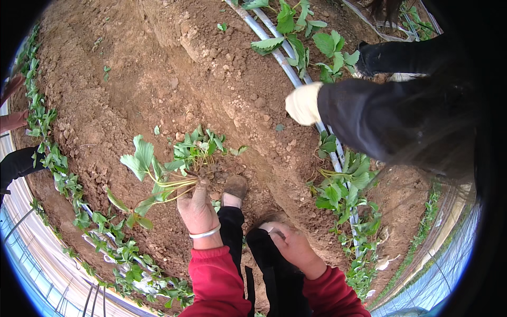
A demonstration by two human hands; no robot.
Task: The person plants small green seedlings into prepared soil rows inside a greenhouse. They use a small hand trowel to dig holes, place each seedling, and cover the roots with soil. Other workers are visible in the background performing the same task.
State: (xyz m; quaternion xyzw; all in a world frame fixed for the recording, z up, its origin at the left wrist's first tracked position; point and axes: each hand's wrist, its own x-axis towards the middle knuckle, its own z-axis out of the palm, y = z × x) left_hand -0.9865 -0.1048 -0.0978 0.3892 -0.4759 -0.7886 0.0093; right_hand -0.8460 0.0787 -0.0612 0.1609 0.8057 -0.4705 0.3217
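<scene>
My left hand [198,212] is closed around the stems of an uprooted strawberry plant [174,185], whose leaves fan out to the left. A pale bangle [205,232] circles that wrist. Just beyond it, a small heap of loose strawberry plants [198,148] lies on the soil by my left shoe [235,186]. My right hand [293,246] is over my right knee with its fingers curled in; whatever they hold, if anything, is hidden or too small to name.
At the right, a co-worker's gloved hand [304,104] and dark sleeve reach over a planted row with grey drip pipes [296,76]. Another strawberry row [68,179] curves along the left, where other people's limbs [21,166] show. Brown soil [121,90] lies between the rows.
</scene>
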